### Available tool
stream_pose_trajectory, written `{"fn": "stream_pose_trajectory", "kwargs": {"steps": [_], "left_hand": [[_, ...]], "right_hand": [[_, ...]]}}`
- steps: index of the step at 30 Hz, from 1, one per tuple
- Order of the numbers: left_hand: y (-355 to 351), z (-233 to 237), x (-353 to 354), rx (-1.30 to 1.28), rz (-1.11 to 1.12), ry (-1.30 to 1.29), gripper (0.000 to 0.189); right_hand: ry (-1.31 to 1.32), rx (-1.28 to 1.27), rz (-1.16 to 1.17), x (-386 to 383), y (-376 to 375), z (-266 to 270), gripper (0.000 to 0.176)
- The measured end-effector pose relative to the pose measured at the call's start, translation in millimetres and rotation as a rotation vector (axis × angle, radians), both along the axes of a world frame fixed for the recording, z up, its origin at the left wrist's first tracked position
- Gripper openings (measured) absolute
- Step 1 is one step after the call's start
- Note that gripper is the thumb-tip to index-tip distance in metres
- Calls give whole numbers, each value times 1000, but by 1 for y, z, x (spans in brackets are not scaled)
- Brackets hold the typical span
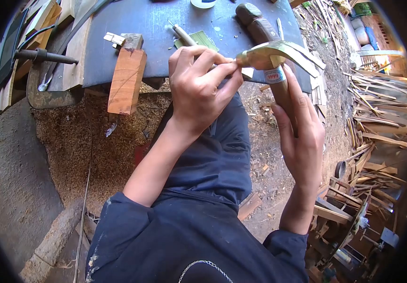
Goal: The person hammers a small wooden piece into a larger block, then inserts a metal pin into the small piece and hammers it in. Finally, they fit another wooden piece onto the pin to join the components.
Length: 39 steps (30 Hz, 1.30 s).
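Observation:
My right hand (305,129) is wrapped round the wooden handle of a claw hammer (260,57), just below its head, with the forefinger stretched along the handle. The hammer's face points left and is close to the fingertips of my left hand (196,78). These fingertips are pinched together at the front edge of the dark table. What they hold is too small or hidden to make out. Behind the left hand, a thin tool with a light handle (182,35) lies by a green sheet (204,40). A dark brown, rounded wooden piece (256,22) lies beyond the hammer.
A reddish wood block (128,80) juts over the edge of the dark table (139,21). A clamp screw (47,56) and boards are at the left. Sawdust (99,155) covers the ground below. Scrap wood strips (378,122) are piled at the right.

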<state>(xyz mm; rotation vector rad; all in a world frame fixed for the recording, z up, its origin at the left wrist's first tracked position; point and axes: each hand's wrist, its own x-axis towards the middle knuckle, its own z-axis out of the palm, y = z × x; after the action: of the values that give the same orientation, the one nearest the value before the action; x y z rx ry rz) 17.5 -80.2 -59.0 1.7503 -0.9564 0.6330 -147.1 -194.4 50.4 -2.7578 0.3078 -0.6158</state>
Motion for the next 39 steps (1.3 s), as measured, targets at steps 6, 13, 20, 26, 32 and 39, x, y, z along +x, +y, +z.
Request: {"fn": "stream_pose_trajectory", "kwargs": {"steps": [6, 13, 20, 26, 32, 39], "left_hand": [[-2, -4, -2, -19, 2, 23, 9], [2, 0, -3, 42, 36, 12, 12], [6, 6, -3, 112, 40, 5, 15], [4, 13, 1, 155, 23, -3, 13], [1, 1, 8, 143, 28, -57, 28], [11, 11, 5, 172, -34, -38, 31]], "right_hand": [[40, 64, -34, -3, 4, 7, 55], [-21, 31, -25, -5, -1, -1, 58], [-58, 56, -49, -17, -4, -5, 56], [1, 230, -152, -19, 1, -7, 55], [10, 221, -150, -15, 0, -11, 55], [-50, 208, -103, -15, -10, -25, 55]]}}
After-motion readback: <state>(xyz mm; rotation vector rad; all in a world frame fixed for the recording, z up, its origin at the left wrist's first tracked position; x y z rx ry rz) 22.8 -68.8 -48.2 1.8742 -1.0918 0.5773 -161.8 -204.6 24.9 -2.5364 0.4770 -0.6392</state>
